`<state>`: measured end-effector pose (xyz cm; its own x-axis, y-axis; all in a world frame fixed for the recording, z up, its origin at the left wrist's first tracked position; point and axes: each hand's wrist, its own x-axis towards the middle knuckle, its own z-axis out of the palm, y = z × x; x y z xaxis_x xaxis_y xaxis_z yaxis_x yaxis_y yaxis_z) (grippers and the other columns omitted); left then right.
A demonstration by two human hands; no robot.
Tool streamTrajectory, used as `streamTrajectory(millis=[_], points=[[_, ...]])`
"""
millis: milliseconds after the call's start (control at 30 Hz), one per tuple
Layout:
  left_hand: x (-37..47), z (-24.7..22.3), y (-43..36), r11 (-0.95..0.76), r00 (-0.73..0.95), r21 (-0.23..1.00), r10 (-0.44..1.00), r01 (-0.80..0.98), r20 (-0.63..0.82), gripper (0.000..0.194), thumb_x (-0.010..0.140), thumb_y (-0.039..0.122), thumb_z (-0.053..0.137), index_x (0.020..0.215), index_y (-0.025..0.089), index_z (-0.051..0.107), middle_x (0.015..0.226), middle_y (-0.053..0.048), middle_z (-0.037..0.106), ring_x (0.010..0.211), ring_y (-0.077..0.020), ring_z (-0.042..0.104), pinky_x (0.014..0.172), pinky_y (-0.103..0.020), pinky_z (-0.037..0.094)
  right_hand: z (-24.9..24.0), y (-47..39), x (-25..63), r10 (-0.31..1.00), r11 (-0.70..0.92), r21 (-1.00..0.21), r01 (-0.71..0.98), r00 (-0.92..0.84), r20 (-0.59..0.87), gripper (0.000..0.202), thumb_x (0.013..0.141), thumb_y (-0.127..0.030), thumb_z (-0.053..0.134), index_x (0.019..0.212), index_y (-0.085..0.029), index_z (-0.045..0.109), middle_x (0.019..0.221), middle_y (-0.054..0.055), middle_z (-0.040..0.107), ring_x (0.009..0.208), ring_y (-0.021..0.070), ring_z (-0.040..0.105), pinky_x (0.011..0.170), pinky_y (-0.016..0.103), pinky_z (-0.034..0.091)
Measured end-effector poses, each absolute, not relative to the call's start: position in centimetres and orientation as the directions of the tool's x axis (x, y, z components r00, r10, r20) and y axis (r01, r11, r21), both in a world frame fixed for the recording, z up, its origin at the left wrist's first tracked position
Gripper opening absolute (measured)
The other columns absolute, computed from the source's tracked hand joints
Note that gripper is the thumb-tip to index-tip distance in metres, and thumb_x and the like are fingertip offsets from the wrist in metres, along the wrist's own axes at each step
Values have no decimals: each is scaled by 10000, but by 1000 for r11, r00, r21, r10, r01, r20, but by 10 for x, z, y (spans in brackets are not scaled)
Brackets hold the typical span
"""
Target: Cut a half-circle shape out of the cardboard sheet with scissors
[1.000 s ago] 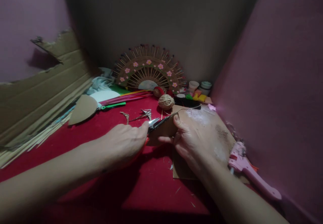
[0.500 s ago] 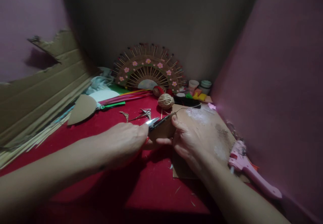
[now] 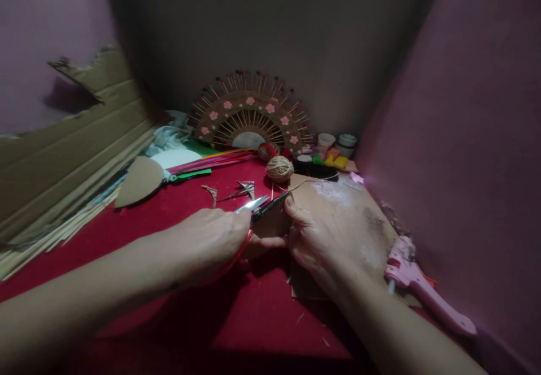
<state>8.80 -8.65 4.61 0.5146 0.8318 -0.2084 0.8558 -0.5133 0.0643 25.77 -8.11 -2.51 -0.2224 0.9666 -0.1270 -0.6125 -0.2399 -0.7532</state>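
Observation:
My left hand (image 3: 215, 237) is closed round the red handle of a pair of scissors (image 3: 258, 203), whose blades point up and to the right. A brown cardboard piece (image 3: 273, 223) with a dark edge lies against the blades. My right hand (image 3: 310, 234) pinches this piece at its right side, thumb on top and a finger stretched along below. Just beyond the hands sits a ball of twine (image 3: 279, 168), its loose strand running right. Cut cardboard scraps (image 3: 243, 190) rest on the red cloth (image 3: 181, 194).
A flowered stick fan (image 3: 249, 113) stands against the back wall. At right are a cardboard sheet (image 3: 346, 217) and a pink glue gun (image 3: 416, 285). Left lie thin sticks (image 3: 80, 223) and a cardboard sector (image 3: 137, 183); small jars (image 3: 346, 142) stand behind.
The scissors' red handle shows more beneath my left hand, and the blades look wider apart. My right thumb has shifted slightly left. The whole view has moved a little.

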Motion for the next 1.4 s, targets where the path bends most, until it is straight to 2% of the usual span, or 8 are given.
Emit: streamTrajectory(millis=[133, 367, 467, 567, 800, 1000, 1167, 1400], points=[[84, 40, -84, -548, 558, 109, 809, 829, -185, 341, 873, 444, 396, 1050, 179, 517, 778, -87, 722, 667, -267, 677, 489, -308, 329, -24, -81, 259, 970, -227, -745, -627, -213, -117, 168, 830, -316, 625, 950, -200, 644, 867, 50, 739, 867, 221, 700, 585, 337, 634], [80, 45, -79, -524, 553, 180, 810, 832, -197, 477, 881, 538, 357, 1210, 205, 456, 820, -73, 722, 694, -249, 682, 520, -296, 379, -22, -79, 259, 966, -242, -737, -632, -231, -119, 151, 864, -285, 575, 974, -196, 629, 859, 50, 728, 902, 226, 685, 656, 397, 629], [81, 56, -79, -443, 445, 47, 881, 895, -159, 521, 868, 540, 348, 1209, 167, 472, 893, -134, 714, 768, -316, 684, 569, -337, 412, -18, -79, 260, 970, -238, -738, -631, -191, -149, 142, 883, -261, 531, 962, -192, 627, 810, 45, 712, 828, 213, 680, 605, 386, 628], [81, 55, -81, -451, 437, -71, 887, 890, -150, 483, 883, 456, 338, 1217, 139, 480, 924, -160, 710, 808, -352, 682, 573, -357, 411, -16, -79, 260, 974, -226, -733, -642, -172, -150, 133, 887, -235, 509, 936, -196, 626, 831, 40, 707, 795, 200, 674, 585, 376, 625], [86, 37, -83, -492, 460, -150, 864, 857, -207, 425, 855, 317, 423, 1195, 64, 465, 923, -167, 708, 825, -338, 690, 516, -348, 383, -21, -77, 259, 966, -258, -729, -634, -182, -183, 128, 887, -248, 519, 897, -184, 630, 888, 64, 717, 786, 205, 677, 550, 376, 625], [93, 39, -83, -481, 439, -206, 871, 852, -218, 386, 890, 315, 392, 1155, 55, 498, 879, -165, 708, 792, -341, 695, 505, -348, 388, -21, -77, 259, 957, -291, -730, -618, -174, -234, 147, 896, -244, 502, 907, -183, 636, 876, 65, 716, 772, 208, 676, 523, 392, 623], [96, 38, -82, -508, 455, -267, 858, 819, -237, 315, 914, 283, 371, 1084, 91, 555, 848, -153, 707, 764, -324, 696, 510, -341, 417, -24, -78, 258, 960, -281, -732, -621, -173, -222, 173, 902, -233, 489, 972, -180, 637, 850, 51, 716, 739, 191, 675, 532, 385, 623], [91, 25, -78, -560, 547, -392, 823, 730, -156, 272, 917, 254, 393, 980, 131, 626, 731, -113, 657, 579, -278, 672, 455, -328, 457, -26, -80, 256, 972, -234, -747, -623, -159, -172, 164, 885, -258, 521, 978, -188, 638, 932, 63, 718, 797, 199, 678, 559, 365, 622]])
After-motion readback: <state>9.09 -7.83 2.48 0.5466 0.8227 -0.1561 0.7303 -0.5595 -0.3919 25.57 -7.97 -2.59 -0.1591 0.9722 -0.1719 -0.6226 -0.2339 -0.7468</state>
